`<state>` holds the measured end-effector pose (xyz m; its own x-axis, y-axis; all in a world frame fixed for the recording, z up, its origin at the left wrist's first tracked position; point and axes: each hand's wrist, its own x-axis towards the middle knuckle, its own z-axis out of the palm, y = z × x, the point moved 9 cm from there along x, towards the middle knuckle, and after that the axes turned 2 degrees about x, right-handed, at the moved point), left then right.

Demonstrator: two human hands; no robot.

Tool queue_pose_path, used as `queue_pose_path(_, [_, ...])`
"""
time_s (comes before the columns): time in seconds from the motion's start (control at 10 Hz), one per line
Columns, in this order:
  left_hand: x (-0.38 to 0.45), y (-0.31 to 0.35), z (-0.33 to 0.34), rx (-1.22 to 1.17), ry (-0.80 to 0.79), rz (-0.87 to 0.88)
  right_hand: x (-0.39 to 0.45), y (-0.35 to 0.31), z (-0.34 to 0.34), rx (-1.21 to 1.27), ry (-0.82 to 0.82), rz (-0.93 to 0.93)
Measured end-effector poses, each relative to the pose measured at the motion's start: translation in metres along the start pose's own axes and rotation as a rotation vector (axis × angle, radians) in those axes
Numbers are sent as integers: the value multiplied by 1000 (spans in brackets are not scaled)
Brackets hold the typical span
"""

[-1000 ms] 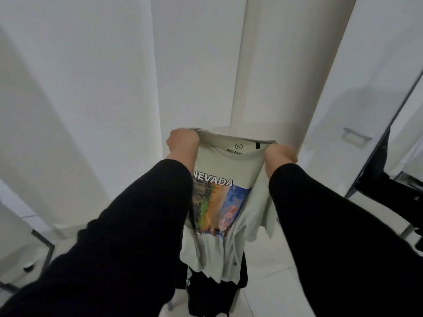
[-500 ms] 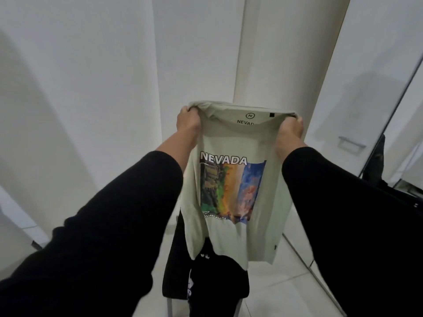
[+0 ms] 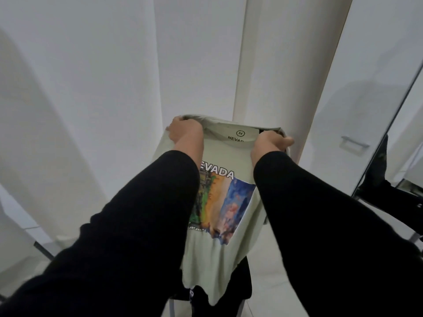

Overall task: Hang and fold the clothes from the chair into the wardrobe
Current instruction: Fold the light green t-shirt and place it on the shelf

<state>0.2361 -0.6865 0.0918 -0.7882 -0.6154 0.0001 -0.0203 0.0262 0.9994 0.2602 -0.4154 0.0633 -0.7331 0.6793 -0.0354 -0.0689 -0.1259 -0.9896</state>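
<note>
Left hand (image 3: 186, 131) & right hand (image 3: 269, 141) clench T-shirt (image 3: 219, 248) shoulders; hem may snag dark clothes (image 3: 240, 287) below.

One head-worn wide-angle view, looking forward and down along both arms.

The camera sits above and behind the two black sleeves (image 3: 142, 225), which run from the lower corners toward the middle, so the left hand (image 3: 186, 131) and right hand (image 3: 270, 141) sit near the centre, close to the lens. Between them the pale green T-shirt (image 3: 229, 202) fills the middle of the view. Beyond, the view faces white panels (image 3: 91, 88) and a door with a handle (image 3: 353, 144) at right; straight edges bow outward from the wide lens. Tiled floor (image 3: 274, 294) shows along the bottom. No second view is given, so nothing is shared.
</note>
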Motion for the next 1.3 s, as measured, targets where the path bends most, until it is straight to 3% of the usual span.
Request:
queue_pose_path(0.1, [-3, -4, 7, -168, -5, -47, 0, 9, 4, 139, 41, 28])
queue_pose_path(0.2, [-5, 2, 9, -25, -53, 64, -6, 3, -6, 253, 172, 104])
queue_pose_path(0.3, [0, 11, 9, 74, -123, 235, -1, -5, -10, 224, 163, 105])
queue_pose_path(0.4, [7, 20, 9, 74, -230, 418, 9, -12, -7, 172, 44, 59])
queue_pose_path(0.5, [17, 11, 10, -69, -419, 379, 17, -11, 1, 181, -142, 81])
queue_pose_path(0.6, [22, -2, 10, -251, -595, 180, 16, -9, 12, 205, -339, 109])
queue_pose_path(0.9, [20, -13, 11, -309, -840, -40, 0, -8, 42, 158, -718, 149])
queue_pose_path(1.1, [18, -14, 8, -289, -892, -59, -4, -12, 60, 148, -767, 123])
queue_pose_path(1.3, [28, -19, -2, -323, -926, -86, 7, -4, 61, 77, -653, 99])
